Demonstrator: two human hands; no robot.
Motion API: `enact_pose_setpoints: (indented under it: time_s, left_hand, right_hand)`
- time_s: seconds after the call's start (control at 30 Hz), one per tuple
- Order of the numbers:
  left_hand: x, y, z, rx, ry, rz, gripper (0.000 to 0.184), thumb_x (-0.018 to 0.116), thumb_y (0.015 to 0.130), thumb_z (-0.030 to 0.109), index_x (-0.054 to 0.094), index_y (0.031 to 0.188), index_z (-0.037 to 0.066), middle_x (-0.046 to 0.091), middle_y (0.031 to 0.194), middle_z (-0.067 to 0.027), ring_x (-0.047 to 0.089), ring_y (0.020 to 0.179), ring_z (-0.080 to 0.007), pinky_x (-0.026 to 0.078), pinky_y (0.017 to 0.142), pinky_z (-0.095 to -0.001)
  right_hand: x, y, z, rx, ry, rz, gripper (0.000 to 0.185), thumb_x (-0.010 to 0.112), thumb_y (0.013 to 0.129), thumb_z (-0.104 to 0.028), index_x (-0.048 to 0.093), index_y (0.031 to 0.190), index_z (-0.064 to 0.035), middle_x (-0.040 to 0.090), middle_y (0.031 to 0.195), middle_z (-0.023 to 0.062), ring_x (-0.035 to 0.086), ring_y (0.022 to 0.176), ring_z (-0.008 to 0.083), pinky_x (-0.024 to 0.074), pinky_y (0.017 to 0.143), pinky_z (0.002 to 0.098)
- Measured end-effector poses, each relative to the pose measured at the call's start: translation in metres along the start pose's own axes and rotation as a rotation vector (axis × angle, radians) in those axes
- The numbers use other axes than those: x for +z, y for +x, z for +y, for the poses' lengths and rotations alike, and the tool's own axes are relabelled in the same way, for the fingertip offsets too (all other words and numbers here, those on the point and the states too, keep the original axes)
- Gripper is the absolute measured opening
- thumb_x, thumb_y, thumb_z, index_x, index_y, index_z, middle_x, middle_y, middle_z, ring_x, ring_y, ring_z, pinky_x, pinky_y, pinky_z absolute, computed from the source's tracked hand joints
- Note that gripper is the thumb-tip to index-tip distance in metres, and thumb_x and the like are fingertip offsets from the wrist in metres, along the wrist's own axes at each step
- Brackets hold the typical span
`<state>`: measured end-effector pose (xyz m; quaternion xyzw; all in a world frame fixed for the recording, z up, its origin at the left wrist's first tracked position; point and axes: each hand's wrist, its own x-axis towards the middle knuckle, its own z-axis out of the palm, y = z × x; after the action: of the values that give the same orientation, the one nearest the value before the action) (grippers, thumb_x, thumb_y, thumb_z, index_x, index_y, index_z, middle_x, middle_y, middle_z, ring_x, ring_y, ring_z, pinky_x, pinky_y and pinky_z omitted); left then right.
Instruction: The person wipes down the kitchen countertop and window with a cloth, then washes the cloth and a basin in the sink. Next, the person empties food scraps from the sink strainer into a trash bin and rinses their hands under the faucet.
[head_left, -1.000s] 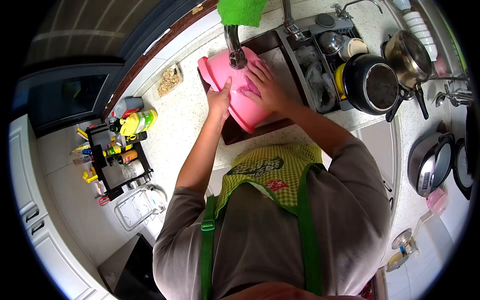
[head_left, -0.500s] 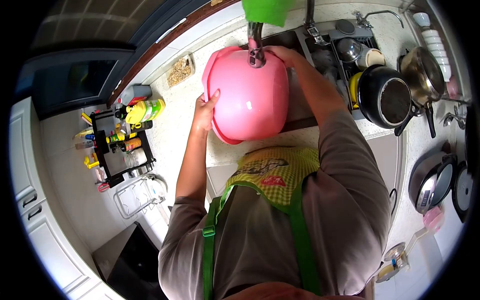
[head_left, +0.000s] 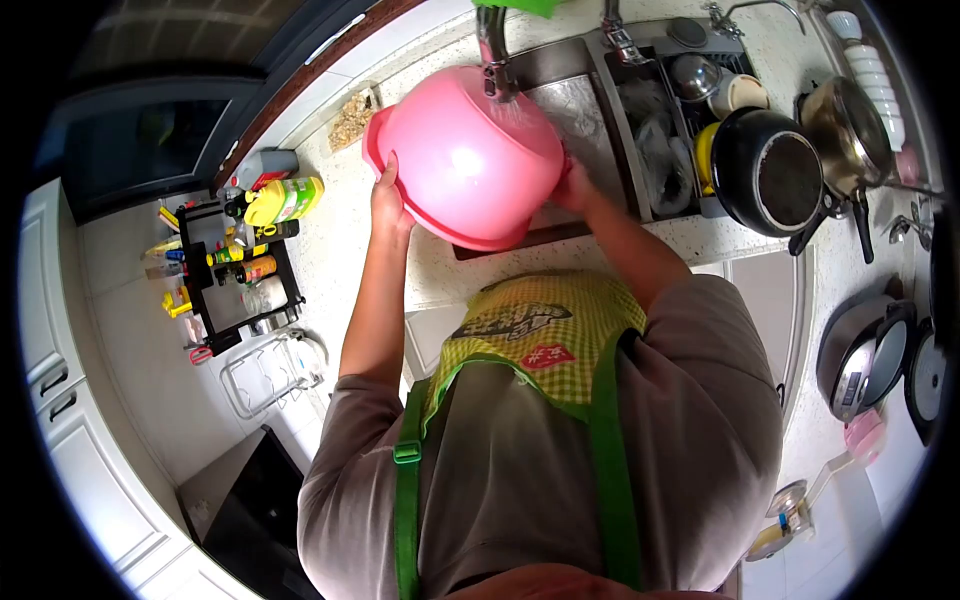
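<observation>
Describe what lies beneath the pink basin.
The pink basin is held over part of the sink and the speckled counter. Whatever lies directly beneath is covered and cannot be seen.

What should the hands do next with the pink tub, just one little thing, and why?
I'd turn the tub a little under the tap. Water seems to hit only one part of its outside, near the tap, and the left hand holds the rim, so a small turn would probably wet another part.
</observation>
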<state>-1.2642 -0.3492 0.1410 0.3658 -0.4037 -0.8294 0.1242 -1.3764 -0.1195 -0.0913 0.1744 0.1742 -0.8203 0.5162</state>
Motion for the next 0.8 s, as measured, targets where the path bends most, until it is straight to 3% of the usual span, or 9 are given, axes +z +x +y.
enact_pose_setpoints:
  time_s: [0.1,0.17,0.2,0.27,0.37,0.43,0.6,0.77,0.8]
  left_hand:
    - [0.012,0.003,-0.019,0.057,0.013,0.010,0.043,0.050,0.098,0.025,0.041,0.131,-0.002,0.054,0.125,-0.0186,0.056,0.113,-0.0301,0.048,0.096,-0.0448]
    - [0.036,-0.005,-0.029,0.114,0.094,0.063,0.042,0.052,0.097,0.023,0.043,0.129,-0.002,0.055,0.125,-0.0168,0.056,0.113,-0.0287,0.046,0.098,-0.0432]
    - [0.047,-0.009,-0.035,0.121,0.146,0.070,0.042,0.054,0.096,0.021,0.043,0.129,-0.002,0.055,0.124,-0.0162,0.056,0.112,-0.0279,0.047,0.097,-0.0429]
    - [0.069,-0.018,-0.046,0.167,0.195,0.053,0.043,0.060,0.092,0.015,0.044,0.129,-0.001,0.057,0.120,-0.0147,0.058,0.108,-0.0266,0.049,0.093,-0.0425]
    - [0.078,-0.013,-0.066,0.267,0.266,0.016,0.047,0.065,0.088,0.009,0.044,0.129,0.000,0.056,0.121,-0.0135,0.055,0.110,-0.0253,0.046,0.096,-0.0408]
    - [0.082,-0.010,-0.071,0.275,0.289,0.011,0.048,0.066,0.087,0.007,0.044,0.129,0.001,0.056,0.121,-0.0129,0.055,0.110,-0.0244,0.044,0.096,-0.0400]
    - [0.086,-0.004,-0.074,0.345,0.381,0.012,0.039,0.064,0.090,0.010,0.048,0.124,0.000,0.058,0.115,-0.0113,0.057,0.103,-0.0219,0.046,0.090,-0.0370]
    - [0.091,0.001,-0.068,0.409,0.469,0.043,0.030,0.057,0.095,0.018,0.053,0.119,0.001,0.061,0.107,-0.0101,0.058,0.093,-0.0174,0.048,0.082,-0.0327]
    - [0.091,0.002,-0.067,0.357,0.498,0.017,0.029,0.055,0.096,0.020,0.054,0.118,0.001,0.062,0.105,-0.0099,0.058,0.091,-0.0160,0.049,0.080,-0.0319]
  right_hand:
    - [0.008,-0.009,0.020,-0.066,0.063,0.049,0.050,0.028,0.099,-0.046,0.053,0.127,-0.0135,0.058,0.125,0.0033,0.055,0.113,0.0202,0.0442,0.095,0.0416]
    - [0.021,-0.020,0.030,-0.144,-0.103,0.431,0.057,0.029,0.096,-0.056,0.050,0.130,-0.0155,0.055,0.128,0.0006,0.051,0.117,0.0187,0.0430,0.094,0.0397]
    - [0.025,-0.019,0.038,-0.156,-0.099,0.430,0.057,0.029,0.096,-0.056,0.050,0.130,-0.0155,0.055,0.128,0.0006,0.051,0.117,0.0187,0.0430,0.094,0.0397]
    - [0.026,-0.010,0.057,-0.455,-0.473,0.563,0.076,0.038,0.093,-0.059,0.025,0.139,-0.0010,0.045,0.136,0.0117,0.046,0.121,0.0218,0.0411,0.096,0.0423]
    - [0.116,-0.095,0.038,-0.502,-0.630,0.453,0.089,0.041,0.093,-0.057,0.000,0.147,0.0014,0.008,0.152,0.0257,0.013,0.142,0.0343,0.0143,0.114,0.0434]
    - [0.101,-0.079,0.048,-0.825,-1.234,0.569,0.089,0.048,0.094,-0.044,-0.003,0.143,0.0094,0.004,0.148,0.0348,0.007,0.139,0.0463,0.0085,0.113,0.0521]
    - [0.110,-0.091,0.034,-1.141,-1.744,0.461,0.087,0.056,0.089,-0.037,0.006,0.145,0.0061,0.004,0.148,0.0351,0.006,0.138,0.0502,0.0095,0.113,0.0543]
    - [0.144,-0.080,-0.011,-1.407,-1.935,0.019,0.070,0.060,0.086,-0.033,0.032,0.141,-0.0014,0.026,0.147,0.0244,0.022,0.135,0.0470,0.0152,0.111,0.0565]
    - [0.153,-0.076,-0.023,-1.461,-1.963,0.010,0.060,0.061,0.084,-0.032,0.043,0.134,-0.0030,0.038,0.139,0.0214,0.035,0.127,0.0429,0.0239,0.109,0.0526]
